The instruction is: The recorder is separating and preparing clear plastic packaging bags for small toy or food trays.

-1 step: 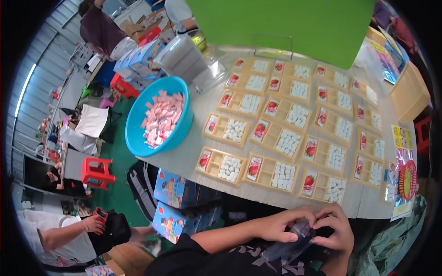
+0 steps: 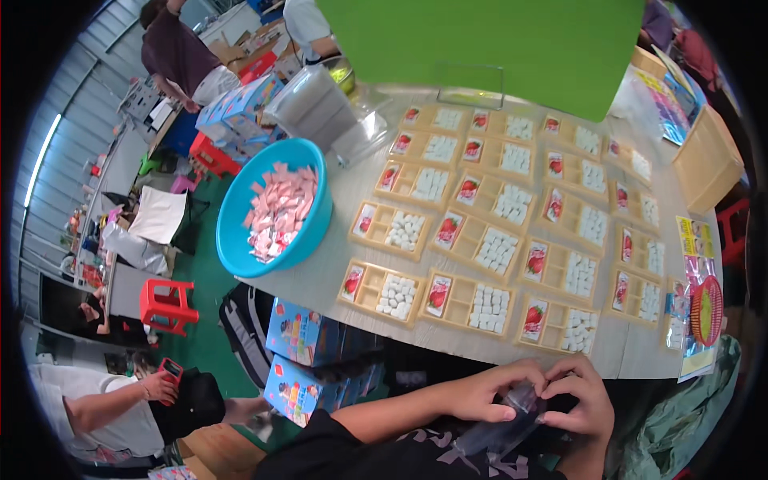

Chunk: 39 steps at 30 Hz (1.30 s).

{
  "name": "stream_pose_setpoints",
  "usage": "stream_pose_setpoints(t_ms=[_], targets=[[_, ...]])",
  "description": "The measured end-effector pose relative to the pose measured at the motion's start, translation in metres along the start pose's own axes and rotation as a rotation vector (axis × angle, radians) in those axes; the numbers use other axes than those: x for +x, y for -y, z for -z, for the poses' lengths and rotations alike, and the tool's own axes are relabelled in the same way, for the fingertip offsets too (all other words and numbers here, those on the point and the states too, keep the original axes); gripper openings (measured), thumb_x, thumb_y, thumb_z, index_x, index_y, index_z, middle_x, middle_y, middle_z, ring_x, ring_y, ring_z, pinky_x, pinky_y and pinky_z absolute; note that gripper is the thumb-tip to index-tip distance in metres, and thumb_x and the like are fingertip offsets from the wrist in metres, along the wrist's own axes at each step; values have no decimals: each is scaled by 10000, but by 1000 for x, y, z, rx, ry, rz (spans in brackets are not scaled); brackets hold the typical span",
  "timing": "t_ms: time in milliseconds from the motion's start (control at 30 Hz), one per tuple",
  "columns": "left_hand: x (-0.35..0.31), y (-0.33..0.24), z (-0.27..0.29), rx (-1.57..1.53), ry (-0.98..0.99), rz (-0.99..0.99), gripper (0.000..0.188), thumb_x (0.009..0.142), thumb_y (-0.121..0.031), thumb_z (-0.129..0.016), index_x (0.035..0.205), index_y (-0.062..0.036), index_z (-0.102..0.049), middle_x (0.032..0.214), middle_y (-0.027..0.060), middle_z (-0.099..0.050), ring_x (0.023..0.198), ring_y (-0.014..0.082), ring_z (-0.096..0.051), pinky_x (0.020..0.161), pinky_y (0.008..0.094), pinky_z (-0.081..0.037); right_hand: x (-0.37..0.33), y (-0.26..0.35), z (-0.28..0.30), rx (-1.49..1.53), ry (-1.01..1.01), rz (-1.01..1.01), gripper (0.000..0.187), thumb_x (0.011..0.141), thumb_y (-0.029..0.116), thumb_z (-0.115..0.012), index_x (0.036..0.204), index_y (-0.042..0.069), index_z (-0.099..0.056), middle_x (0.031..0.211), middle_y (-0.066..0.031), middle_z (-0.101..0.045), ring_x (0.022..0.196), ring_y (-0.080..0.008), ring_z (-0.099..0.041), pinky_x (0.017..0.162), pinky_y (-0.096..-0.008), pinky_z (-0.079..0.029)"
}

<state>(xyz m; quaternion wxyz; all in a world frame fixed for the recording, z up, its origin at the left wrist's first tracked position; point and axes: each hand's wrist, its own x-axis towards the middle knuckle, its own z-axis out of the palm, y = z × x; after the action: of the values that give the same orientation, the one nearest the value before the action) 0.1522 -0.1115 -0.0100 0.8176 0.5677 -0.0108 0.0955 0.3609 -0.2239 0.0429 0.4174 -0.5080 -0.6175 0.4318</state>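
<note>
Low in front of my body, a see-through plastic bag (image 2: 498, 434) is pinched by both hands. My left hand (image 2: 488, 396) grips its upper part with thumb and fingers, and my right hand (image 2: 588, 400) pinches it close beside. The two hands nearly meet at the fingertips. Just beyond them, on the table (image 2: 352, 184), are rows of beige compartment trays (image 2: 458, 302). Each has a small strawberry-printed packet (image 2: 438, 292) at one end and white marshmallow-like pieces (image 2: 489, 309) at the other. What the bag contains, if anything, I cannot make out.
A blue basin (image 2: 320, 220) of pink sachets stands at the table's left. Behind it is a clear plastic container (image 2: 308, 108). A green board (image 2: 488, 48) rises at the back. Right lie a red basket (image 2: 706, 312) and green plastic sheeting (image 2: 680, 424). Several people are around; a red stool (image 2: 168, 302) stands left.
The view has shifted slightly. In the far left background, a person's arm hangs lower. My hands keep the same grip on the plastic bag.
</note>
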Motion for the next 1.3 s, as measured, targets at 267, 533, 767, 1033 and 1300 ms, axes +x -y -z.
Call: stream_pose_setpoints(t_ms=[267,533,767,1033,1300], targets=[[6,-3,-4,-48,39,2,593,852,-534,-633,1173,-49,-515,1170,118,-485,1131,262,-479,1010,401,-353,10,12,13,-6,72,23,350,676,205,-884,935,94,-676,986,-69,-584,948,-231,-573,844,-324,-453],[2,0,-4,-54,41,21,648,850,-556,-635,1228,-45,-507,1218,134,-478,1169,267,-483,1035,408,-354,19,3,14,-91,215,150,319,707,255,-860,837,112,-607,887,-24,-564,864,-234,-542,819,-325,-388],[3,2,-9,-45,58,-31,630,857,-538,-630,1226,-44,-500,1159,101,-474,1109,226,-488,989,363,-377,17,10,17,-80,242,120,264,683,235,-868,818,121,-671,831,17,-641,817,-199,-585,752,-329,-414],[-1,-1,-7,-45,23,-27,623,867,-554,-611,1216,-50,-500,1151,110,-481,1110,239,-500,993,376,-382,18,21,14,-154,209,133,297,677,251,-879,881,118,-709,840,18,-638,828,-197,-582,748,-330,-416],[-6,-2,-5,-87,-29,-54,615,852,-527,-626,1212,-45,-499,1156,119,-473,1107,245,-505,1000,385,-381,16,36,9,-341,112,155,380,672,248,-871,970,112,-678,961,-20,-608,905,-230,-562,830,-349,-409]])
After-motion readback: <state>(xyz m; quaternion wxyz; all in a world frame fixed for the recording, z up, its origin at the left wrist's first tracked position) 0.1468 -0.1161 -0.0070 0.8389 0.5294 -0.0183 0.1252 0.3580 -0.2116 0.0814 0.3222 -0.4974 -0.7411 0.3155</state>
